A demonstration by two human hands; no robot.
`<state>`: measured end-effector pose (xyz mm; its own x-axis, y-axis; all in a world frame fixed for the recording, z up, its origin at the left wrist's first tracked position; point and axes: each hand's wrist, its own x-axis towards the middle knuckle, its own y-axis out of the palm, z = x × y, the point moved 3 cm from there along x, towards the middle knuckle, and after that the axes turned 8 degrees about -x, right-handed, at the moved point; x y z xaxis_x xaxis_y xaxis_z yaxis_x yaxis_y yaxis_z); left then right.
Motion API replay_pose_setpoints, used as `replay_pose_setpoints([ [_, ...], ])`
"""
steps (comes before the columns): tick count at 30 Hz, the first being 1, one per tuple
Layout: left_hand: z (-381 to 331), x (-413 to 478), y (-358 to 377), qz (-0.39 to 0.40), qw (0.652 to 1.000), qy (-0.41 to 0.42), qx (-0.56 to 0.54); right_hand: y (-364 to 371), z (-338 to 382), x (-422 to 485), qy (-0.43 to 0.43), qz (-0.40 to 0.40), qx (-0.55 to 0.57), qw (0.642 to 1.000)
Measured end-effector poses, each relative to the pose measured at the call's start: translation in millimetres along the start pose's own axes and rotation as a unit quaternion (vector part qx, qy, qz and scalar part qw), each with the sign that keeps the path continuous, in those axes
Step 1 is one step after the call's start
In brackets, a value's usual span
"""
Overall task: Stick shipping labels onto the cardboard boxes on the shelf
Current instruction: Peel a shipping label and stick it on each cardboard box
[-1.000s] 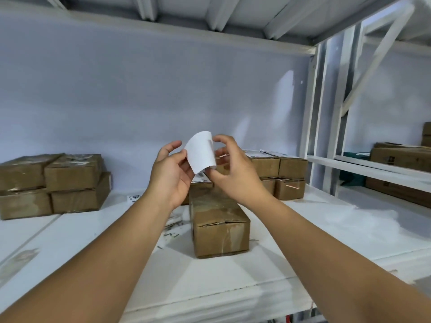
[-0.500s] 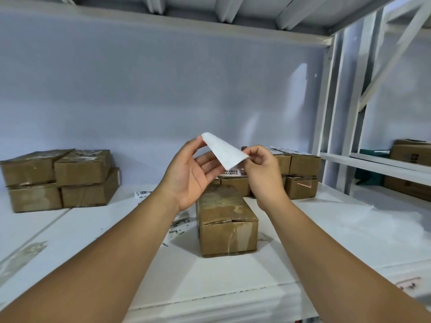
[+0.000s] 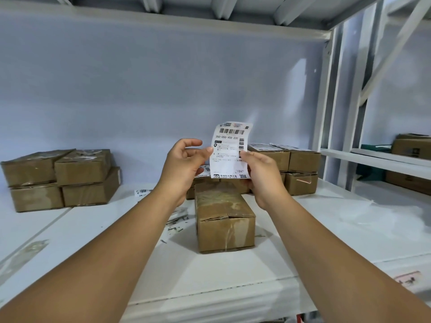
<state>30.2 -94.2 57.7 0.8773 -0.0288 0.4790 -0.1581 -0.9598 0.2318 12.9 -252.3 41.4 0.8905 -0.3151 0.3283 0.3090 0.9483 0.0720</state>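
- Pinched by both side edges, upright, slightly curled, print facing the camera: shipping label [image 3: 229, 152], above the middle of the shelf [image 3: 303, 229].
- On the label's left edge: left hand [image 3: 184, 169], thumb and forefinger closed on the paper, the other fingers loosely curled.
- On the right edge: right hand [image 3: 261, 176], thumb in front, fingers behind the sheet.
- Directly below, towards the front edge: single cardboard box [image 3: 225, 220], taped top up.
- Partly hidden behind hands and label: labelled boxes [image 3: 296, 169] along the back edge.
- Towards the back left corner: stacked boxes [image 3: 60, 178].
- Just left of the single box: paper scraps [image 3: 177, 220].
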Motion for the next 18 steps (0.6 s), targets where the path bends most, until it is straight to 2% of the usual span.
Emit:
replay_pose_setpoints([
  [10,7.2,5.4,-3.5,-0.003,0.999,-0.026,0.024,1.5,5.8,-6.1,0.026,0.104,0.030,0.994],
  [13,6.9,5.0,-4.8,-0.005,0.999,-0.038,0.014,0.3,3.8,-5.0,0.048,0.104,0.031,0.993],
  [18,8.3,1.9,-8.7,-0.012,0.998,-0.063,0.008,0.2,-1.0,-5.2,0.053,0.080,-0.034,0.995],
])
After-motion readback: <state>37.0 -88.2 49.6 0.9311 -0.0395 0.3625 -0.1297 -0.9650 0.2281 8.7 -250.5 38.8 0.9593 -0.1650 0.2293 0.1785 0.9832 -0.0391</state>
